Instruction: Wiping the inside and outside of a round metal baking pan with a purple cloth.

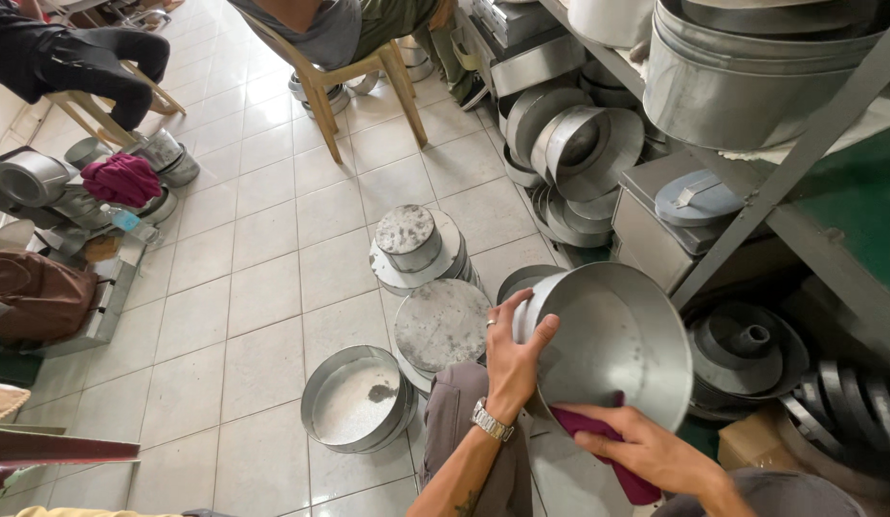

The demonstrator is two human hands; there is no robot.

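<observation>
Wiping a metal pan point(612, 345): item tilted on its side over the lap at 5 o'clock in the head view, open mouth facing the worker.

Left hand point(514, 359): fingers curled over the pan's rim at its 9 o'clock edge, thumb inside, gripping firmly; watch and ring visible.

Right hand point(646, 450): fingers closed on a maroon cloth point(608, 442), pressed against the pan's lower rim at 6 o'clock.

Nearby: round tin point(357, 397) on the floor at 7 o'clock of the pan; stacked tins point(418, 249) at 10 o'clock; shelf point(799, 163) with more pans at 1 o'clock.

Handling note, a judgement: the rim looks thin and possibly sharp, so keeping cloth between fingers and edge seems wise; turning the pan with the left hand while the cloth stays pressed should cover the wall evenly.
</observation>
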